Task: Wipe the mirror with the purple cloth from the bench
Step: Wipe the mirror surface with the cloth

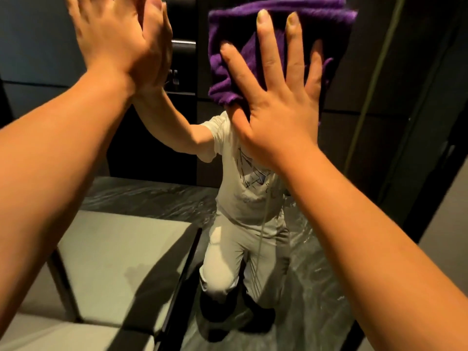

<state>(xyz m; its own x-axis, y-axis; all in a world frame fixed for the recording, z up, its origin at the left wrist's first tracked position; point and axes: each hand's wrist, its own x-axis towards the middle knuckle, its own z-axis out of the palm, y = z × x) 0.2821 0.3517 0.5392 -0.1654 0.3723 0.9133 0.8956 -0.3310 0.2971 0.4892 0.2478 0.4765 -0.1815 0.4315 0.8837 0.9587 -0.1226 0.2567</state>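
Dark wall panels (38,46), pale bench (121,249), plastic-covered floor (316,287), dim warm light

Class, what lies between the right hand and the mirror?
The cloth: the right hand presses it flat against the mirror, as the head view shows.

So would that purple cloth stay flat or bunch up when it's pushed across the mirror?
Probably floppy: the purple cloth already folds and bunches under the right hand. It looks light, and should slide easily on the smooth mirror while flat fingers press it.
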